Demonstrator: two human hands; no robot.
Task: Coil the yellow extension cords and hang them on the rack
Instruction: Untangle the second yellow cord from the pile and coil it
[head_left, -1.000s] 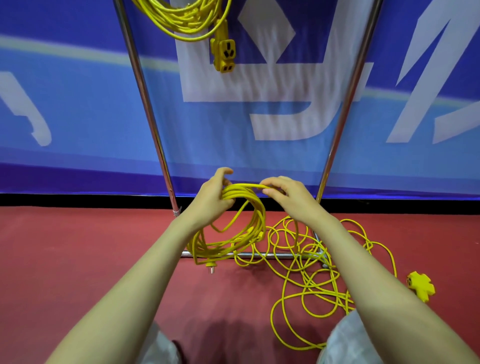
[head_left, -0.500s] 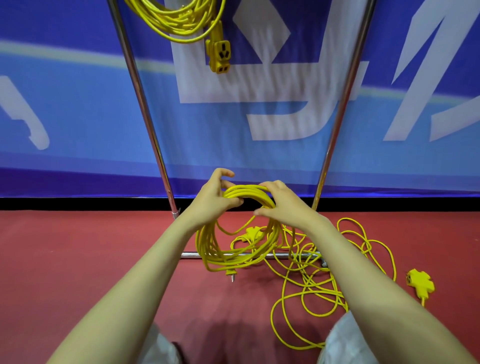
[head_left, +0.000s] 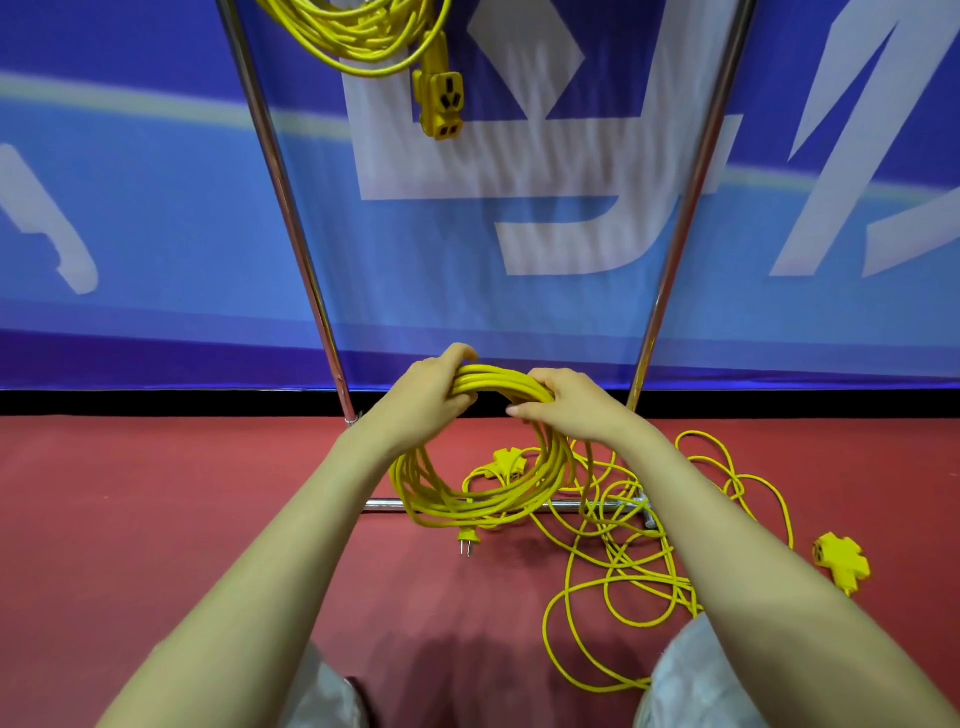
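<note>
I hold a coil of yellow extension cord (head_left: 483, 506) upright above the red floor. My left hand (head_left: 423, 397) is closed around the top of the coil, and my right hand (head_left: 563, 405) grips the same bundle just to its right. The coil's plug (head_left: 466, 540) dangles below it. A cross-shaped yellow socket (head_left: 506, 461) shows through the loop. More loose yellow cord (head_left: 631, 566) lies tangled on the floor to the right, with another cross-shaped socket (head_left: 841, 561) at its far end. Another coiled cord (head_left: 363, 36) with a socket block (head_left: 441, 106) hangs from the top of the metal rack (head_left: 283, 197).
The rack's two chrome uprights slant from the floor upward, its right pole (head_left: 685, 208) beside my right hand, and a base bar (head_left: 384, 503) lies on the floor behind the coil. A blue banner (head_left: 156, 234) stands close behind. My knees (head_left: 691, 675) show at the bottom edge.
My right hand has brought another turn of cord onto the coil and closed over the bundle next to my left hand. The coil is fuller and the plug has swung right.
</note>
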